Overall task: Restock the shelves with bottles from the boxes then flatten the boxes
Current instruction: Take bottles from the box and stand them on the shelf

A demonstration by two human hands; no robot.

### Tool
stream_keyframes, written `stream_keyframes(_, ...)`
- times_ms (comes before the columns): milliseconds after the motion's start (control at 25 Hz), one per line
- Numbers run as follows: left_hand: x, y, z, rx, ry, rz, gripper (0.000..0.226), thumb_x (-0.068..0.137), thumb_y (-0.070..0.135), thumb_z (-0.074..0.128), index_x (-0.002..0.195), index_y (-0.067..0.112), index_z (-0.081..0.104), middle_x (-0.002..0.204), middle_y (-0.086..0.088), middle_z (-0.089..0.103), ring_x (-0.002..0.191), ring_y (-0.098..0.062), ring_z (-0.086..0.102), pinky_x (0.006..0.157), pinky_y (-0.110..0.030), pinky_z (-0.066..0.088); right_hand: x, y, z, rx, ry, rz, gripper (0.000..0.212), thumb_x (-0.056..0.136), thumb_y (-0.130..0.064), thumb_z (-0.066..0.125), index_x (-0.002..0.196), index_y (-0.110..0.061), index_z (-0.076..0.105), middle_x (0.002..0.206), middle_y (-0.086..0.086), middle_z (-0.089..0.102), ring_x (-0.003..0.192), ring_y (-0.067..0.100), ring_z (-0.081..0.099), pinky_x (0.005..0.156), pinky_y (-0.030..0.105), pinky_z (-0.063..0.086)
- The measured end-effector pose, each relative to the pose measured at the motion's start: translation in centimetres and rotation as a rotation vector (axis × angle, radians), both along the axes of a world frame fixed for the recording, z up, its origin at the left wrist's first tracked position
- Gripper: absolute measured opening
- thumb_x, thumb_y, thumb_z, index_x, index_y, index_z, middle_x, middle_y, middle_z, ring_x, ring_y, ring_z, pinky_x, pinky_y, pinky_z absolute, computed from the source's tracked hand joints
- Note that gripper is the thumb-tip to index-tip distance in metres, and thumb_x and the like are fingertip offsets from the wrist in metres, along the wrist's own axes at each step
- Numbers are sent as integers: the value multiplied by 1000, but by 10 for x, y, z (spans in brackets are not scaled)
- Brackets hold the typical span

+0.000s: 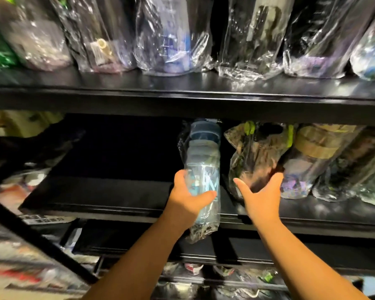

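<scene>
Black shelf [117, 191], half bare: restocking is the step. Left grip [188, 198] clamps the blue bottle [204, 156] at its front edge; right grip [262, 198] is spread by a neighbour [256, 154]. Next, seat it upright beside that.

No legible text — bottle [204, 167] print, shelf tag [41, 219] blurred.

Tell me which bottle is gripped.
The pale blue bottle, leftmost in its row: the left hand grips it. The right hand, by the camouflage bottle, is open.
</scene>
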State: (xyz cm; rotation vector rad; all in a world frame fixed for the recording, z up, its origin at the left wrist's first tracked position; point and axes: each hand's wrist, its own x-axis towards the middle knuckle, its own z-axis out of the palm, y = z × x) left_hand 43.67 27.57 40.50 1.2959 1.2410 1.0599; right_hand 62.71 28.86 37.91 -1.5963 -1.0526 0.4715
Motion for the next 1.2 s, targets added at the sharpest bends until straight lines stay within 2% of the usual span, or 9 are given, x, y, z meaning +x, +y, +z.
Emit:
stream_keyframes(80, 1, 0, 2, 17, 27, 41, 58, 77, 19, 83, 121, 16, 46, 107, -4, 66, 94, -20, 68, 74, -27, 57, -2, 2, -2, 36, -11, -7, 60, 74, -24, 86, 103, -14, 34, 112, 12, 51, 102, 26, 51, 86, 27, 38)
stream_keyframes(200, 2, 5, 3, 4, 4, 98, 53, 75, 19, 83, 114, 12, 49, 97, -5, 64, 80, -17, 64, 63, -20, 51, -3, 3, -8, 40, -160, -49, 63, 70, -26, 88, 105, -6, 39, 112, 14, 45, 104, 28, 43, 92, 41, 37)
stream_keyframes(320, 6, 13, -1, -66, 19, 99, 46, 82, 15, 79, 115, 15, 46, 97, -5, 60, 70, -14, 57, 54, -19, 44, 0, 0, -16, -20, -291, -91, 72, 69, -23, 88, 117, 4, 42, 121, 20, 42, 115, 35, 37, 97, 41, 29)
stream_keyframes(520, 11, 23, -6, -126, 47, 116, 50, 76, 30, 82, 96, 22, 37, 87, -4, 44, 66, -14, 43, 55, -28, 36, 2, 9, -15, -87, -264, -121, 54, 77, -33, 82, 101, -5, 43, 113, 17, 45, 111, 39, 44, 89, 47, 40)
stream_keyframes(720, 16, 31, -11, -80, 78, 164, 54, 79, 27, 82, 109, 14, 38, 87, 0, 42, 69, -11, 44, 57, -26, 38, 0, 12, -14, -148, -273, -146, 54, 82, -38, 77, 106, -1, 45, 118, 17, 46, 117, 37, 44, 86, 43, 40)
stream_keyframes(920, 24, 37, -11, 211, 142, 251, 59, 76, 23, 87, 115, 6, 47, 102, 0, 51, 90, -10, 52, 76, -21, 42, 1, 9, -19, -123, -262, -136, 52, 82, -34, 77, 106, -4, 42, 119, 14, 44, 112, 35, 46, 80, 37, 39)
stream_keyframes(1040, 28, 52, -23, 537, 234, 319, 60, 67, 12, 91, 104, -15, 54, 89, -3, 60, 83, 3, 59, 76, -10, 46, 2, 8, -21, -112, -280, -139, 48, 83, -32, 76, 100, -8, 39, 117, 14, 44, 109, 36, 47, 79, 38, 39)
stream_keyframes(1120, 32, 58, -29, 533, 176, 294, 79, 67, 11, 90, 126, -15, 46, 112, -18, 63, 111, -16, 64, 96, -27, 52, 3, 7, -21, -105, -284, -133, 46, 83, -31, 76, 98, -9, 38, 115, 15, 44, 108, 35, 46, 80, 38, 38)
stream_keyframes(1200, 35, 60, -36, 556, 210, 306, 79, 67, 18, 91, 127, -8, 47, 120, -21, 62, 116, -21, 61, 100, -39, 52, 3, 6, -21, -98, -276, -126, 45, 84, -30, 75, 99, -7, 40, 115, 16, 44, 107, 34, 46, 79, 34, 35)
